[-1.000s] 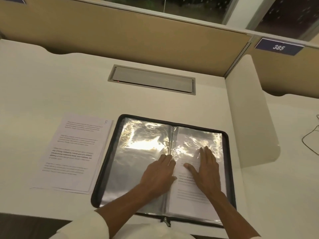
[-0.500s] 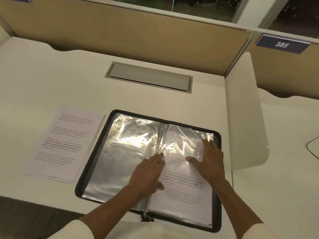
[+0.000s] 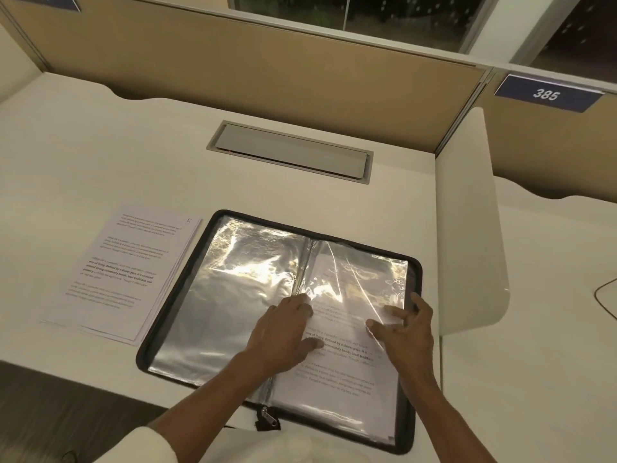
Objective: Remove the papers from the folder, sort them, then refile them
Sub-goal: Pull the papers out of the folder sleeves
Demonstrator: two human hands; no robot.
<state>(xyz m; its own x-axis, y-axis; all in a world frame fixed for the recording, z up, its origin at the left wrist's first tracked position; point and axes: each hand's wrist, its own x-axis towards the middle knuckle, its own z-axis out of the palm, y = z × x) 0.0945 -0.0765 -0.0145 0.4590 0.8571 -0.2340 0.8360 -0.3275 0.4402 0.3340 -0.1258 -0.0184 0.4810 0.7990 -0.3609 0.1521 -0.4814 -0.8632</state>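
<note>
A black zip folder (image 3: 173, 297) lies open on the desk, its clear plastic sleeves shining. The left sleeve (image 3: 230, 295) looks empty; the right sleeve (image 3: 354, 272) holds a printed sheet (image 3: 337, 375). My left hand (image 3: 283, 332) lies flat near the spine, fingers straight, pressing the sleeve down. My right hand (image 3: 405, 329) is at the sleeve's right edge, thumb and fingers curled on the plastic and the sheet's edge. A stack of printed papers (image 3: 127, 272) sits on the desk to the folder's left.
A grey cable hatch (image 3: 290, 152) is set into the desk behind the folder. A white divider panel (image 3: 467, 222) stands to the right, tan partition walls behind. A thin cable (image 3: 606, 295) lies at the far right. The folder's zip pull (image 3: 267, 416) hangs at the near edge.
My right hand slid from flat on the right page out to the sleeve's right edge and curled on it. My left hand stayed pressed near the spine.
</note>
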